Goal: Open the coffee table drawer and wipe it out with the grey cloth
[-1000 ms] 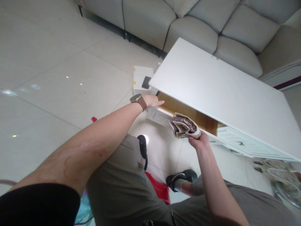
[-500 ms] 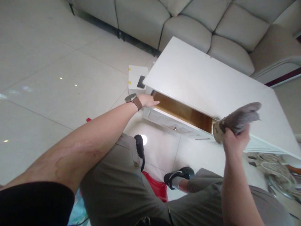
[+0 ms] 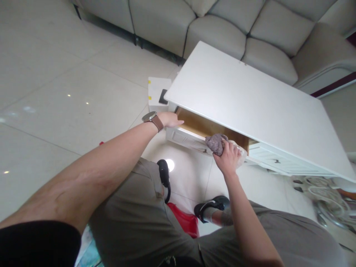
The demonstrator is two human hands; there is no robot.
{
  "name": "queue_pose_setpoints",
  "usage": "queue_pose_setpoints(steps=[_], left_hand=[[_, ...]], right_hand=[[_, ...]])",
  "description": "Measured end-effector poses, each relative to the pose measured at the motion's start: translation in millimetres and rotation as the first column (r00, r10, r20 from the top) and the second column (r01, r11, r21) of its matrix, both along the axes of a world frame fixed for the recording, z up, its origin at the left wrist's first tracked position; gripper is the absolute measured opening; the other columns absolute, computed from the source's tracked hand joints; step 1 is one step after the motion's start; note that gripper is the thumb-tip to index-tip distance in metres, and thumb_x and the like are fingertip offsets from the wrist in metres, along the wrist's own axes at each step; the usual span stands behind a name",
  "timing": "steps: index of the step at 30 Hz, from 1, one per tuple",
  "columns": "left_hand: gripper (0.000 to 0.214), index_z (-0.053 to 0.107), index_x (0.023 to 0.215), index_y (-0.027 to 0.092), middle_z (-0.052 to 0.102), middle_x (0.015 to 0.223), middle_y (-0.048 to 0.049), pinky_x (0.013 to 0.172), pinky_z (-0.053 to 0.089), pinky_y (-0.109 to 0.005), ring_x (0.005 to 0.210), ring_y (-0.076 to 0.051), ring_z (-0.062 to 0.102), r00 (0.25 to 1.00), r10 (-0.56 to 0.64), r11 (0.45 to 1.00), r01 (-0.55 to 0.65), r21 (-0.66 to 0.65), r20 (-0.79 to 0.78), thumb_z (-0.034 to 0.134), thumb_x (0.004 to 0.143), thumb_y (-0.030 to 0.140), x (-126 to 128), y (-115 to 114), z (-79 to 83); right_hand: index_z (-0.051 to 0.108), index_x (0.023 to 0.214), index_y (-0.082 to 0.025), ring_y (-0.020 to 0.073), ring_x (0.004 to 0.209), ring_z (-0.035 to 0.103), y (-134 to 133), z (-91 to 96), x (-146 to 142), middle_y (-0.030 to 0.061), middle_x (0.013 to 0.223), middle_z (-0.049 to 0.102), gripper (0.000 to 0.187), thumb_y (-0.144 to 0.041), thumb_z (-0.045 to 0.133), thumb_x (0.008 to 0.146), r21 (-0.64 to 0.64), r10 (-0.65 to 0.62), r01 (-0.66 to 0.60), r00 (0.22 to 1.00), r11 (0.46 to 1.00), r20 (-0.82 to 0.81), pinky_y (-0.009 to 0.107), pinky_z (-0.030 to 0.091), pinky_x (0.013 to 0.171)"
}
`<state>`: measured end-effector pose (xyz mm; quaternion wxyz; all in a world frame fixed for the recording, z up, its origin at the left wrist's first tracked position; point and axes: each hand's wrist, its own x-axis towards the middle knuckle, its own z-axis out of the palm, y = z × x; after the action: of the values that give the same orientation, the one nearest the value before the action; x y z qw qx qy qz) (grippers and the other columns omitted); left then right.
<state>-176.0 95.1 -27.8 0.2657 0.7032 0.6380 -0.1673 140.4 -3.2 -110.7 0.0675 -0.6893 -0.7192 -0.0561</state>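
Observation:
A white low table (image 3: pixel 244 100) has a drawer (image 3: pixel 191 138) pulled out, showing a wooden inside. My left hand (image 3: pixel 170 119), with a brown-strapped watch on the wrist, rests on the left end of the drawer front, fingers stretched flat. My right hand (image 3: pixel 228 157) is closed round a grey-brown folded cloth (image 3: pixel 216 142) and holds it at the drawer's front edge, just over the opening. How far the cloth lies inside the drawer is hidden by my hand.
A grey sofa (image 3: pixel 222 26) stands behind the table. A small white box (image 3: pixel 155 92) with a dark item on it sits on the tiled floor by the table's left end. A red object (image 3: pixel 185 222) lies between my legs. Wire items (image 3: pixel 319 196) lie at right.
My right hand swung out to the right with the cloth raised, then came back left and down to the drawer opening. My left hand stayed on the drawer front.

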Motion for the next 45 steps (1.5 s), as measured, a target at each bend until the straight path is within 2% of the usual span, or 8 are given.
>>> queue_pose_setpoints(steps=[3,13,16,21,25,30,37,45], left_hand=[[0.075,0.057,0.148,0.009,0.059,0.149,-0.02,0.104,0.046,-0.033,0.135,-0.032,0.057,1.0,0.003,1.0,-0.003,-0.003,-0.002,0.03,0.102,0.062,1.0,-1.2,2.4],[0.077,0.058,0.147,0.005,0.065,0.141,-0.0217,0.103,0.046,-0.034,0.13,-0.033,0.061,0.999,-0.036,0.999,0.036,0.002,-0.013,0.03,0.102,0.061,1.9,-0.2,0.2],[0.077,0.058,0.146,0.004,0.064,0.142,-0.0225,0.102,0.048,-0.036,0.129,-0.034,0.061,0.999,-0.035,0.999,0.035,0.007,-0.019,0.031,0.102,0.061,2.6,0.2,0.0],[0.074,0.059,0.147,0.011,0.065,0.141,-0.0193,0.104,0.047,-0.036,0.131,-0.033,0.06,1.0,-0.018,1.0,0.018,0.009,-0.02,0.033,0.101,0.062,3.7,-0.5,0.5],[0.075,0.059,0.147,0.008,0.064,0.142,-0.0207,0.105,0.046,-0.035,0.131,-0.033,0.06,1.0,-0.021,1.0,0.021,0.011,-0.017,0.033,0.101,0.062,3.8,-0.8,-0.1],[0.077,0.062,0.145,0.01,0.065,0.143,-0.019,0.104,0.044,-0.03,0.132,-0.032,0.06,0.999,-0.014,1.0,0.014,0.001,-0.029,0.033,0.101,0.066,5.1,-1.1,1.0],[0.076,0.059,0.146,0.005,0.063,0.143,-0.0229,0.103,0.046,-0.031,0.129,-0.032,0.062,0.999,-0.037,0.999,0.037,0.005,-0.037,0.032,0.103,0.06,6.8,-3.1,3.8],[0.077,0.064,0.142,0.01,0.064,0.143,-0.0191,0.105,0.044,-0.03,0.132,-0.031,0.06,0.999,-0.033,0.999,0.033,0.021,-0.018,0.031,0.102,0.067,6.1,-0.5,-1.2]], right_hand=[[0.051,0.151,-0.026,0.0379,0.126,0.041,3.0,-4.4,-4.9,0.0155,0.139,0.053,0.07,-0.042,0.063,0.084,-0.002,-0.015,0.015,1.0,1.0,0.011,0.059,0.024,0.11],[0.05,0.153,-0.029,0.0423,0.135,0.035,2.1,-18.2,-27.6,0.017,0.148,0.048,0.073,-0.04,0.063,0.083,0.025,-0.05,0.051,0.998,0.998,-0.037,0.063,0.021,0.111],[0.048,0.155,-0.028,0.043,0.135,0.034,1.5,-17.9,-33.5,0.0175,0.149,0.046,0.074,-0.038,0.062,0.083,0.013,-0.048,0.048,0.998,0.999,-0.038,0.063,0.022,0.109],[0.046,0.156,-0.03,0.0438,0.133,0.035,2.1,-16.5,-42.1,0.0177,0.148,0.046,0.074,-0.039,0.061,0.084,-0.006,-0.032,0.032,0.999,0.999,-0.04,0.061,0.027,0.105],[0.046,0.156,-0.031,0.0437,0.13,0.037,3.2,-14.7,-50.6,0.0185,0.147,0.046,0.073,-0.04,0.06,0.085,-0.027,-0.019,0.018,0.999,0.999,-0.04,0.062,0.029,0.102],[0.043,0.158,-0.03,0.0456,0.133,0.035,3.5,-12.4,-64.6,0.0194,0.149,0.044,0.075,-0.039,0.06,0.085,-0.051,0.003,-0.005,0.999,0.999,-0.036,0.062,0.027,0.103],[0.041,0.159,-0.029,0.0446,0.133,0.035,4.0,-10.4,-84.0,0.0198,0.151,0.043,0.076,-0.039,0.061,0.086,-0.062,0.027,-0.029,0.999,0.998,-0.027,0.06,0.026,0.105],[0.037,0.162,-0.03,0.0457,0.135,0.035,5.1,-8.0,-101.2,0.0204,0.153,0.04,0.081,-0.037,0.062,0.086,-0.09,0.067,-0.069,0.997,0.993,-0.033,0.061,0.025,0.105]])
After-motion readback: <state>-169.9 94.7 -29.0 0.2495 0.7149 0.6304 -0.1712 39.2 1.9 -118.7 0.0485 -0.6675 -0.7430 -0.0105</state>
